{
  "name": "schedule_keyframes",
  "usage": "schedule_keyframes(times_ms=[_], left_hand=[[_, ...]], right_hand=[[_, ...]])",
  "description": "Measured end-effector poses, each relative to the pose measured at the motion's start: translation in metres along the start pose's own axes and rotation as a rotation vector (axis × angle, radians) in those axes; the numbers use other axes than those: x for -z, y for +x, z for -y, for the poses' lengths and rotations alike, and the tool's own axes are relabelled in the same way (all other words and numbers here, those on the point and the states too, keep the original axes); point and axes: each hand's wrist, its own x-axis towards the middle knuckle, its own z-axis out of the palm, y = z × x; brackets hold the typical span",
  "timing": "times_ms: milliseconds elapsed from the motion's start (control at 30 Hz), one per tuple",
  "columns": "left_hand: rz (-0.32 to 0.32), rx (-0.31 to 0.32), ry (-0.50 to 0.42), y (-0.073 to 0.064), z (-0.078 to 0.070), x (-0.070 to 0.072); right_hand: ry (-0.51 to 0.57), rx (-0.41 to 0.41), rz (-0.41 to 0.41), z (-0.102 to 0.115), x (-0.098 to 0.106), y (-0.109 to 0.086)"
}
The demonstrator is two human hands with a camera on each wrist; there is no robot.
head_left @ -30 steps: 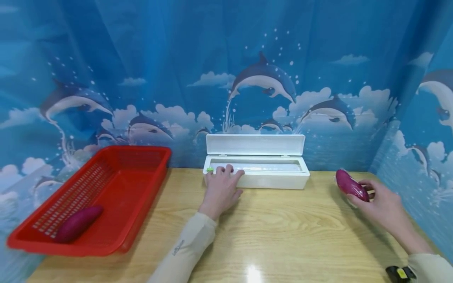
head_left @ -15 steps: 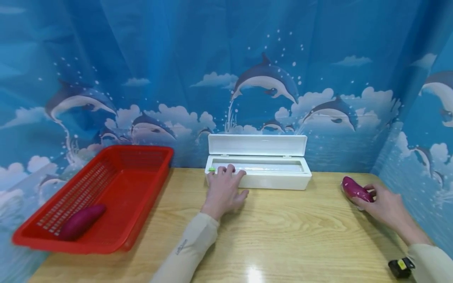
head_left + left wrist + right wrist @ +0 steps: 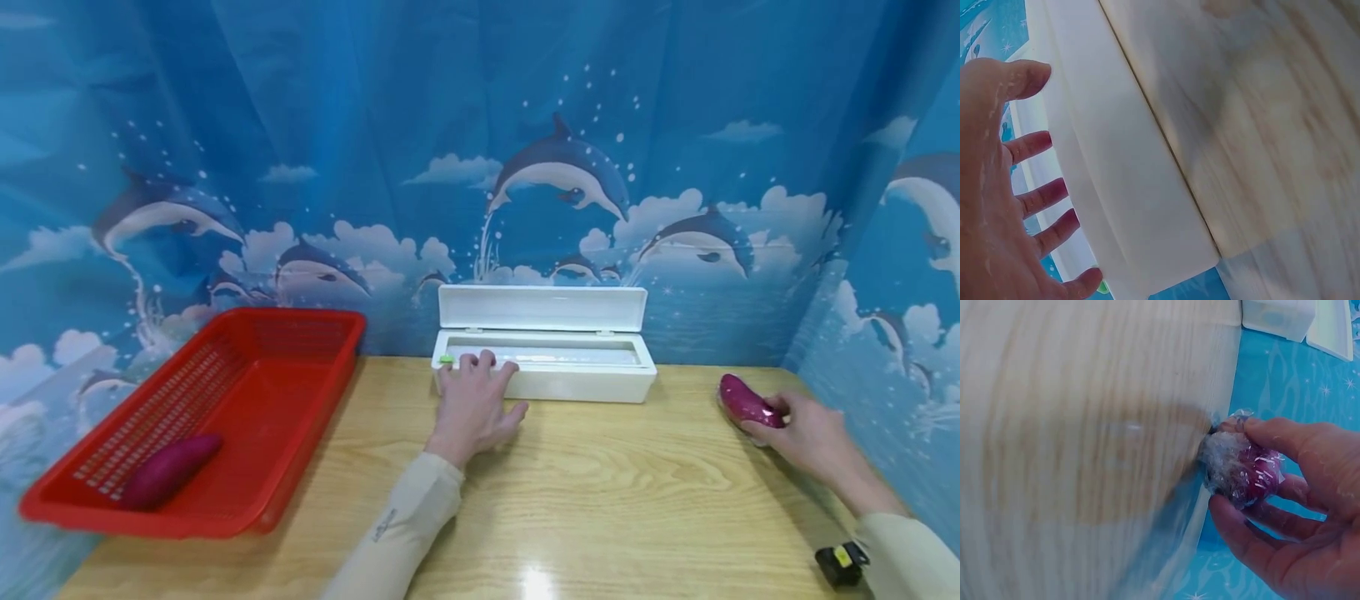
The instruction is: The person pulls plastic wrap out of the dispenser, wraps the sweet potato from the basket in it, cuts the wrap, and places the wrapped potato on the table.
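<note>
At the table's far right, my right hand (image 3: 813, 437) holds a purple sweet potato (image 3: 746, 400) between thumb and fingers. Crumpled clear cling film (image 3: 1225, 459) covers it in the right wrist view. Whether its underside touches the table cannot be made out. My left hand (image 3: 472, 408) reaches to a long white cling film box (image 3: 577, 385), whose lid (image 3: 543, 308) stands up at the back. Its spread, slightly bent fingertips touch the front rim. A green slider (image 3: 446, 359) sits at the box's left end. Within the red basket (image 3: 300, 408) lies another purple sweet potato (image 3: 171, 471).
The basket stands on the left and reaches the wooden table's (image 3: 600, 500) left edge. Behind everything hangs a blue dolphin-print curtain (image 3: 405, 125), which also runs along the right side.
My right hand has lowered the wrapped sweet potato slightly and moved it a little to the right. My left hand stays at the box, its thumb spread somewhat wider.
</note>
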Motion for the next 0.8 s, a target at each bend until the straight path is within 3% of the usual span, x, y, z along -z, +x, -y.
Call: schedule_keyframes(times_ms=[300,600,800], left_hand=[[0.037,0.013,0.005,-0.001,0.001,0.002],[0.026,-0.002,-0.007,0.0,0.001,0.002],[0.032,0.001,-0.002,0.001,0.001,0.002]], right_hand=[[0.017,0.001,0.023,-0.003,-0.003,0.002],[0.052,-0.105,0.062,-0.007,0.004,0.001],[0.059,-0.124,0.035,-0.003,0.012,0.0]])
